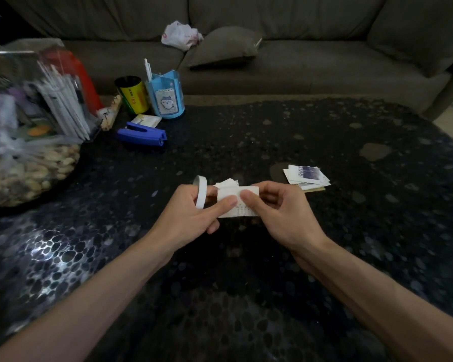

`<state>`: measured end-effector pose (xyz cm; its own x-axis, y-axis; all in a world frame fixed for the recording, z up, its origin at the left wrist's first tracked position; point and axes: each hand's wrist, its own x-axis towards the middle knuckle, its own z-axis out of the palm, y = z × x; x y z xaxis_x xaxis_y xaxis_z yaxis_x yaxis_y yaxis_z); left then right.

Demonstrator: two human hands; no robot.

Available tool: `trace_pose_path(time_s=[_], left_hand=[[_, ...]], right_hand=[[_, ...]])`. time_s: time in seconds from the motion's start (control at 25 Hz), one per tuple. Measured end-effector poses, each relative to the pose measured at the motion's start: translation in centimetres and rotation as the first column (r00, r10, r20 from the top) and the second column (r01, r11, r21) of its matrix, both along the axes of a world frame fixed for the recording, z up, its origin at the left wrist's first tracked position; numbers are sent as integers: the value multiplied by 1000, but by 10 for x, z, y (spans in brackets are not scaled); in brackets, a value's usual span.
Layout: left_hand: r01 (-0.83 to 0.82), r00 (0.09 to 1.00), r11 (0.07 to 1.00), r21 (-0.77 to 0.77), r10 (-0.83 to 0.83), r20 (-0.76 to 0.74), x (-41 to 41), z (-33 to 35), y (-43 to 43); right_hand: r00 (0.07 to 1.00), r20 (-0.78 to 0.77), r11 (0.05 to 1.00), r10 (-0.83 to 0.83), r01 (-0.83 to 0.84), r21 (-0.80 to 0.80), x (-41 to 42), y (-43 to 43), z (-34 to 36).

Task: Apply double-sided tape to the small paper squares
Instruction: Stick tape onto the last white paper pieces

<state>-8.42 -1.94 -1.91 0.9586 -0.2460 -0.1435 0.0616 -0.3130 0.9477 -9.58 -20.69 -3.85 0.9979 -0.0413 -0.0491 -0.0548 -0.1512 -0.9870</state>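
1. The left hand (pixel 194 214) grips the tape roll (pixel 201 192), with its thumb on the paper square (pixel 242 198). The right hand (pixel 281 212) pinches that square above the surface (pixel 272 131).
2. Both thumbs should probably smooth the tape flat before tearing.

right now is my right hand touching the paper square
Touching. The head view shows the right hand pinching the paper square, with its thumb lying flat on the top face. The left hand pinches the square's other side too.
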Motion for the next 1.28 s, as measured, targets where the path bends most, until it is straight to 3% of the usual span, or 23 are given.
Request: trace_pose_path(time_s=[0.52,1.12,1.28], left_hand=[[-122,992,989,-84,123,7,4,-1,0],[8,1000,1000,-6,-8,4,2,-4,-2],[-35,999,998,-48,35,-12,2,-3,-1]], right_hand=[[995,-99,996,4,5,85,-5,0,3],[995,-68,997,67,-65,36,-6,6,1],[997,-46,998,63,-62,22,-7,5,3]])
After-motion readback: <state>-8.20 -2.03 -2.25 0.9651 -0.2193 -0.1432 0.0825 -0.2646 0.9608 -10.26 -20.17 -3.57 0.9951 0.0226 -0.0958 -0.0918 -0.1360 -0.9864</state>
